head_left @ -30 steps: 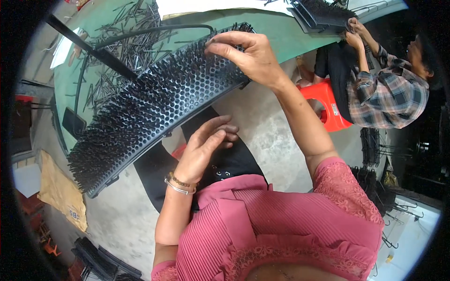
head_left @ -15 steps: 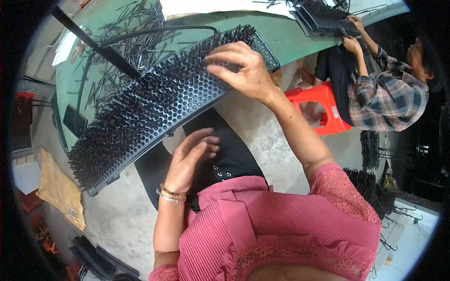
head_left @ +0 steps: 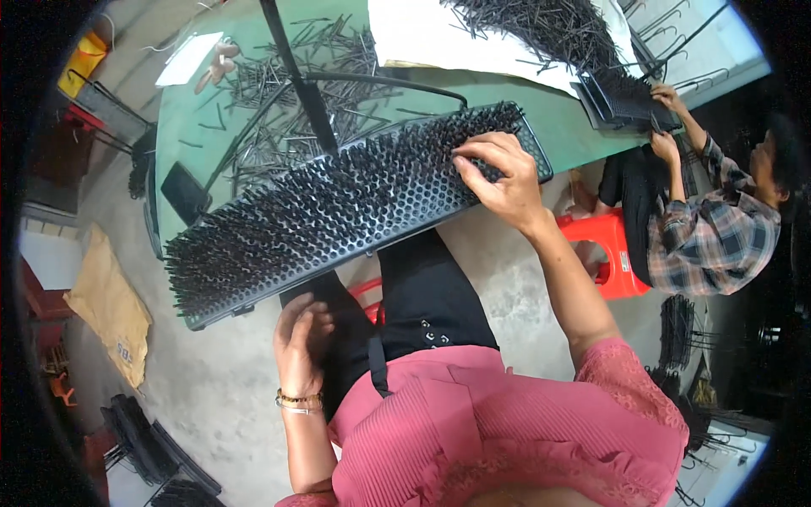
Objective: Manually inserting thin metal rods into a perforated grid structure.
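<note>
A long black perforated tray [head_left: 338, 220] bristling with thin dark pins lies at the near edge of a green table [head_left: 541, 118]. My right hand [head_left: 498, 173] rests on the tray's right end, fingers bent down among the pins; whether it pinches a pin I cannot tell. My left hand [head_left: 300, 338] hangs below the tray's front edge over my lap, fingers loosely curled, holding nothing I can see. Loose dark pins [head_left: 270, 93] are scattered over the table behind the tray.
A person in a plaid shirt [head_left: 718, 237] sits at right on a red stool [head_left: 608, 253], hands on another black tray [head_left: 621, 101]. White sheet with a pin heap [head_left: 541, 25] lies on the table. Black racks [head_left: 144, 439] and a brown sack [head_left: 110, 304] sit on the floor at left.
My left hand has dropped from near the tray's underside down toward my lap. My right hand has shifted slightly along the tray's right end. The tray sits lower in view.
</note>
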Tool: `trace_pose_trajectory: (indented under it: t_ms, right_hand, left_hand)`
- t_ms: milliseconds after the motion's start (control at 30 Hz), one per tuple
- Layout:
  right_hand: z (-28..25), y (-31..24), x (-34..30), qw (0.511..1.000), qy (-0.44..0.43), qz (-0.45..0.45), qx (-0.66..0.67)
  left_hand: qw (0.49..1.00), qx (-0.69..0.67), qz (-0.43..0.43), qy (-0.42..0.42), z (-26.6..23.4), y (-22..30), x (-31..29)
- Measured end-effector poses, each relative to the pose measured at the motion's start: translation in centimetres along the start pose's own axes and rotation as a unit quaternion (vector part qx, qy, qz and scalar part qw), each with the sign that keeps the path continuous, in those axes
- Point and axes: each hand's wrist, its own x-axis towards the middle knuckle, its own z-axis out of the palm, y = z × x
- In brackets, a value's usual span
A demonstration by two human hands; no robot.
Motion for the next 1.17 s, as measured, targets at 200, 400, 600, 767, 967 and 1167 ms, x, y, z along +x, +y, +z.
trace_pose_trajectory:
  t_ms: [200,400,600,767,967,1167]
  right_hand:
    - [0.2,-0.5,-0.1,0.999,0.043,0.012,-0.032]
    - [0.2,-0.2,-0.6,0.998,0.021,0.016,-0.054]
    - [-2.3,0.2,0.0,0.995,0.046,0.081,-0.026]
    - [-4.0,11.3,-4.1,0.947,0.058,0.242,-0.205]
    - [-2.8,12.4,-6.8,0.856,0.072,0.508,0.065]
    - [-1.9,9.1,-7.4,0.856,0.098,0.493,0.123]
  left_hand:
    - [0.979,-0.03,0.113,0.167,-4.2,-0.2,-0.1]
    - [0.866,0.12,0.276,0.398,-8.9,2.1,1.7]
    - [0.857,0.167,0.264,0.409,-12.1,3.4,3.7]
    - [0.861,0.181,0.243,0.409,-13.1,3.8,4.4]
    - [0.884,0.124,0.253,0.374,-12.8,3.8,4.8]
    - [0.882,0.071,0.258,0.388,-15.7,5.2,5.4]
